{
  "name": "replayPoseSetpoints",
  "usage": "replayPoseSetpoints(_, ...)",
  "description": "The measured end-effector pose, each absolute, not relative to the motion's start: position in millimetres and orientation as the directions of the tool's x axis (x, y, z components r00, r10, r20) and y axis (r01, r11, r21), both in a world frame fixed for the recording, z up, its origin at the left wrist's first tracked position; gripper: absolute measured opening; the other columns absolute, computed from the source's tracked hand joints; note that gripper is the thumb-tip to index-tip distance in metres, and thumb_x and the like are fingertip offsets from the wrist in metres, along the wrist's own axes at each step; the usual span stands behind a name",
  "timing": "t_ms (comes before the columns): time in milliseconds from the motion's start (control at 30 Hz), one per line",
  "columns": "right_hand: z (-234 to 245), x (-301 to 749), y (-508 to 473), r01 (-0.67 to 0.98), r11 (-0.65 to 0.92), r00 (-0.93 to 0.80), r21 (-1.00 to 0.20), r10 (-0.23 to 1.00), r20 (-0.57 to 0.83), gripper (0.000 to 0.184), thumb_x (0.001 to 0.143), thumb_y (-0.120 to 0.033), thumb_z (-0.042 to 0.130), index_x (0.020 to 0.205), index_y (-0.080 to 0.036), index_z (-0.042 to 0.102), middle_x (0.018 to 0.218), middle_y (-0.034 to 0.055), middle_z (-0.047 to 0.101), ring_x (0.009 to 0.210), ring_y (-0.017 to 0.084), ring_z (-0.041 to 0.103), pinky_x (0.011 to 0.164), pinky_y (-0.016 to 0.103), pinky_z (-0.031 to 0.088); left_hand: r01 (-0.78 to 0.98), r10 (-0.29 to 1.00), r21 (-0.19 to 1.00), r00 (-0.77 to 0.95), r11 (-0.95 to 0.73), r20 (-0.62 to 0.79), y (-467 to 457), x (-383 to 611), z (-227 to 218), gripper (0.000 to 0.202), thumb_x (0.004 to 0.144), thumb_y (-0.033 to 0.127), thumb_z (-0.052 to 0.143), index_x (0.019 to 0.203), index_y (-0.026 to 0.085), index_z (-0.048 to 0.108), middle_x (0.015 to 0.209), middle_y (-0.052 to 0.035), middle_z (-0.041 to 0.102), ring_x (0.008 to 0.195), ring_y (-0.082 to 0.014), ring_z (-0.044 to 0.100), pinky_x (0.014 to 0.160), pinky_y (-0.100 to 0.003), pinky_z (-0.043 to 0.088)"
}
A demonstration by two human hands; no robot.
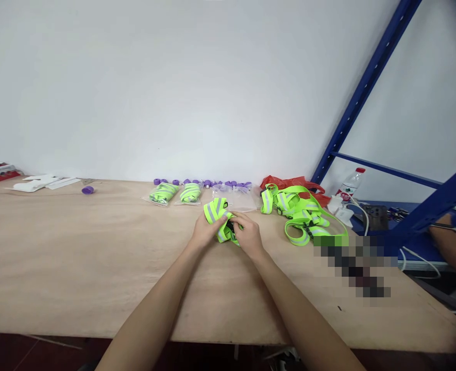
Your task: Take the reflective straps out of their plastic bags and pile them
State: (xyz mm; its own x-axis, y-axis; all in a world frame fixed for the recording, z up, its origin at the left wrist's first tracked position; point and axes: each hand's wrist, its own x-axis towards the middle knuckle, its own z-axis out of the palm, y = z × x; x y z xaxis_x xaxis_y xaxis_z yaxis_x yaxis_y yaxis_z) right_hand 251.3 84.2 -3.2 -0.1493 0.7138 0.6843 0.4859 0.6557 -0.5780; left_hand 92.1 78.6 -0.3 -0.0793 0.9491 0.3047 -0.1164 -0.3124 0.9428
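Observation:
Both my hands meet at the middle of the wooden table (77, 268) around a folded neon-green strap with grey reflective stripes (215, 211). My left hand (205, 231) grips the strap's left side, fingers curled over it. My right hand (248, 234) pinches its right end, where a small black buckle shows. Just behind lies a clear plastic bag (237, 198). Two bagged green straps (176, 193) lie to the left of it.
A loose pile of green straps (299, 211) lies to the right before a red bag (289, 183). Purple caps (208, 182) line the wall, one (87, 190) apart at left. Papers (44, 182) far left. A water bottle (349, 185), cables and a blue rack (367, 87) are right; another person's arm (450, 247).

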Motion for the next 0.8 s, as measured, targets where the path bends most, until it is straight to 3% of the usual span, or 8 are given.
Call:
replayPoseSetpoints(200,6.3,257.3,83.5,0.545,0.613,-0.3,-0.573,0.78,0.549,0.033,0.085,-0.014,0.047,0.097,-0.025,0.076,0.129,0.0045,0.067,0.12,0.023,0.062,0.104,0.04,0.047,-0.082,0.943,0.941,-0.065,-0.33,0.325,76.5,89.3,0.9,0.059,0.073,0.042,0.081,0.123,0.015,0.064,0.12,-0.0129,0.07,0.111,-0.0282,0.066,0.097,-0.041,0.053)
replayPoseSetpoints(333,7.7,261.9,83.1,0.511,0.613,-0.424,-0.603,0.789,0.444,0.035,0.096,-0.027,0.043,0.12,-0.026,0.068,0.143,0.0045,0.055,0.134,0.024,0.049,0.113,0.045,0.038,-0.03,0.94,0.941,-0.065,-0.338,0.335,76.2,85.9,1.8,0.059,0.073,0.041,0.081,0.123,0.014,0.064,0.12,-0.0128,0.071,0.111,-0.0283,0.066,0.098,-0.041,0.053)
replayPoseSetpoints(433,6.0,263.4,83.3,0.462,0.635,-0.461,-0.62,0.769,0.444,0.039,0.098,-0.03,0.041,0.133,-0.027,0.058,0.145,0.0062,0.052,0.138,0.023,0.043,0.117,0.045,0.033,0.003,0.936,0.938,-0.054,-0.348,0.347,76.6,84.4,2.0,0.06,0.072,0.041,0.081,0.123,0.014,0.064,0.118,-0.0124,0.071,0.11,-0.0281,0.066,0.097,-0.041,0.053)
replayPoseSetpoints(633,6.5,264.4,81.6,0.452,0.642,-0.48,-0.619,0.76,0.438,0.043,0.097,-0.027,0.04,0.14,-0.024,0.05,0.143,0.0098,0.05,0.14,0.024,0.039,0.118,0.046,0.03,0.111,0.926,0.923,-0.044,-0.369,0.376,71.6,86.1,4.3,0.052,0.073,0.041,0.08,0.115,0.016,0.065,0.112,-0.0117,0.073,0.101,-0.0292,0.069,0.087,-0.04,0.056)
replayPoseSetpoints(800,1.7,265.9,86.1,0.394,0.638,-0.438,-0.662,0.763,0.475,0.047,0.092,-0.022,0.047,0.138,-0.026,0.051,0.14,0.0077,0.053,0.137,0.023,0.043,0.116,0.044,0.032,0.132,0.907,0.901,-0.02,-0.414,0.42,66.8,87.9,8.8,0.053,0.074,0.04,0.079,0.118,0.017,0.062,0.114,-0.0113,0.071,0.103,-0.0288,0.067,0.089,-0.04,0.054)
